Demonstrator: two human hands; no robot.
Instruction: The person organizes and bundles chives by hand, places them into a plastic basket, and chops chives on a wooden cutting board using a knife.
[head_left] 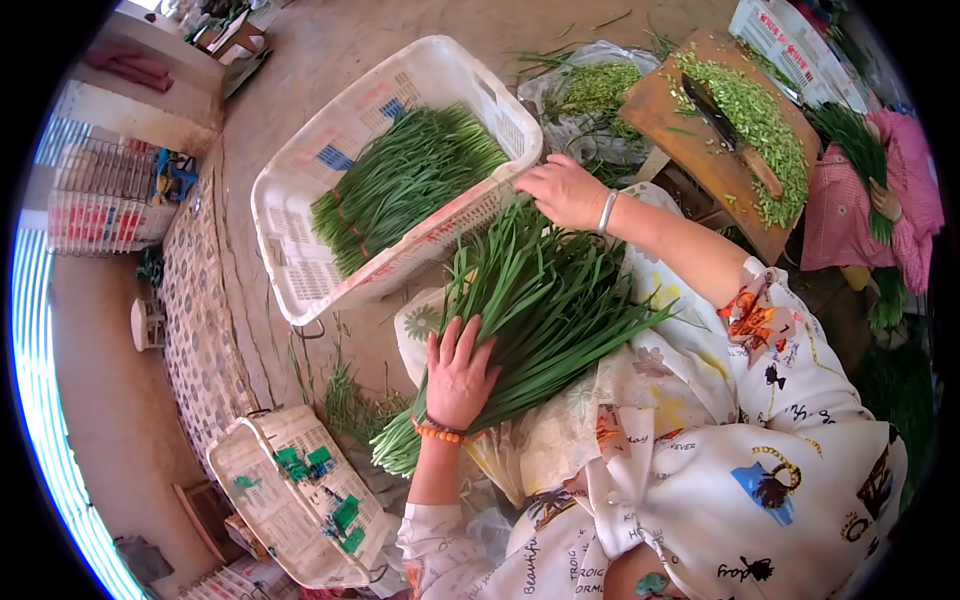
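A large loose bunch of long green leaves [560, 290] lies across the lap, pale stem ends toward the lower left. My left hand [460, 375], with an orange bead bracelet, rests flat on the leaves near the stems, fingers spread. My right hand [565, 192], wearing a silver bangle, is at the bunch's upper edge beside the crate rim. Its fingers are bent together; what they pinch is too small to tell. In the white crate [290, 210] lie tied bundles of similar leaves [400, 185].
At the upper right, a wooden board [650, 100] holds chopped greens and a knife [715, 115]. Beside it a person's hand [885, 200] holds leaves. A smaller white basket [285, 500] with green ties stands at lower left. Loose leaves [345, 400] lie on the floor.
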